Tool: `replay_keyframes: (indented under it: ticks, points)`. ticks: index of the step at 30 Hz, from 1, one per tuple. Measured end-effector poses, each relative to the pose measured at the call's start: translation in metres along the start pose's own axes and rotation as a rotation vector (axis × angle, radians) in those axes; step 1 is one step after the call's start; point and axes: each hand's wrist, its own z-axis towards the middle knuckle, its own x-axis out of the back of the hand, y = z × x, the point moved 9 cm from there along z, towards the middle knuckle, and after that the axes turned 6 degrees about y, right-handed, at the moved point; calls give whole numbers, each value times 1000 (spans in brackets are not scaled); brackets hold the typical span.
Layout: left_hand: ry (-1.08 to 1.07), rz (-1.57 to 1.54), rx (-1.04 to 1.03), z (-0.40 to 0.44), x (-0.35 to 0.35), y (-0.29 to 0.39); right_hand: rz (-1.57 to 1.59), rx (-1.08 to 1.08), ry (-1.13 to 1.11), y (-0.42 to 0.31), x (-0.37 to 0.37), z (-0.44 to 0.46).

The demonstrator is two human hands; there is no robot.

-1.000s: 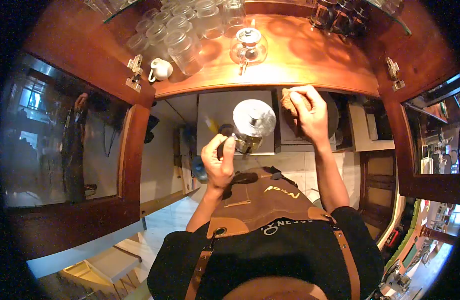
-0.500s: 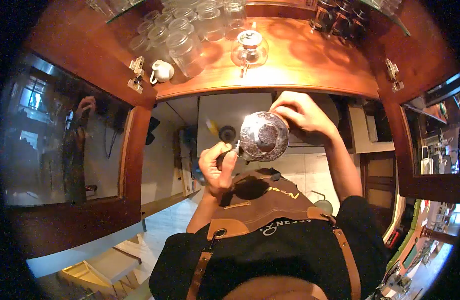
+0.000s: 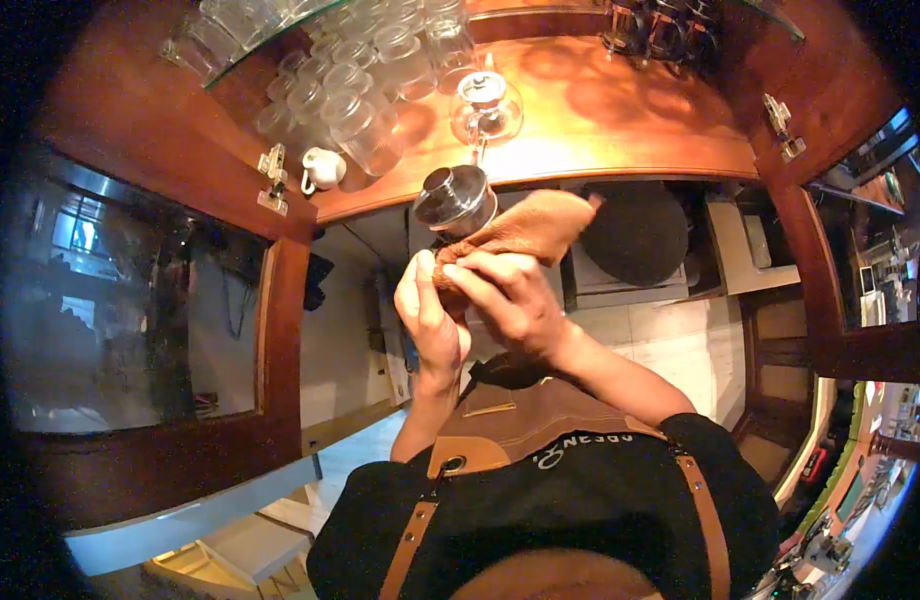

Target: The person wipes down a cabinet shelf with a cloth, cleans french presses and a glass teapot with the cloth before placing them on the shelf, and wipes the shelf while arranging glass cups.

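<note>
A small shiny glass-and-metal pot [image 3: 454, 205] is held tilted in front of the cabinet shelf, its round knobbed end pointing away from me. My left hand [image 3: 433, 318] is closed around its handle, which the fingers and the cloth mostly hide. My right hand [image 3: 515, 300] pinches a brown cloth [image 3: 540, 225] against the handle close to the left fingers. The cloth's loose end fans out to the right, beside the pot. Just behind the pot, a clear glass teapot [image 3: 487, 112] stands on the shelf.
The wooden shelf [image 3: 620, 140] carries several glass jars [image 3: 365, 130], a small white pitcher [image 3: 323, 169] and dark-framed glass vessels [image 3: 670, 30] at back right. Open glass-paned doors [image 3: 145, 290] flank me. Below the shelf, a dark round thing [image 3: 635, 235] sits at right.
The pot has moved left and forward and tipped away from me. My right hand has come from the pot's far right side to its handle, and the brown cloth now shows.
</note>
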Motion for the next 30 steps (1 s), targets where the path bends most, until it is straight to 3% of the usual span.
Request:
replay_keyframes:
  ticks: [1,3,5,9,11,14,15,17,18,20,22,25,27,28,29,30]
  points:
    - [-2,46,96,-2,2,-3,44,-4,-3,13,2,4]
    - [-220,-184,140,-1,-7,-2,-1,-61,186,31,27,19]
    - [-126,-146,136,-4,-4,-1,107,-486,266,77,26,14]
    - [18,-11,99,-2,6,16,0,-218,215,25,25,-5]
    - [1,-38,79,-1,2,18,-48,-61,58,10,5,-19]
    - [-117,18,107,-4,-10,15,19,-55,84,24,5,8]
    - [-139,21,95,-6,-11,13,76,-96,161,32,11,22]
    - [-113,31,99,-9,-11,15,325,-396,154,60,14,38]
    - [-116,33,97,-8,-12,15,534,-658,68,71,7,31]
    - [-89,41,13,-3,-9,26,463,-649,50,77,-1,9]
    - [-94,-21,133,7,0,21,388,-593,33,71,7,0]
    - [-218,-117,304,21,12,0,580,-816,-117,76,2,-16]
    - [-292,-150,391,19,1,-10,958,-1015,-173,87,-17,-15]
    - [-194,-121,427,21,-2,-15,1133,-1096,-166,88,-26,-10]
    - [-95,-93,461,22,-2,-17,1517,-1293,-144,72,-30,-14]
    - [-107,-118,429,23,-7,-11,1226,-1047,-192,77,-25,-5]
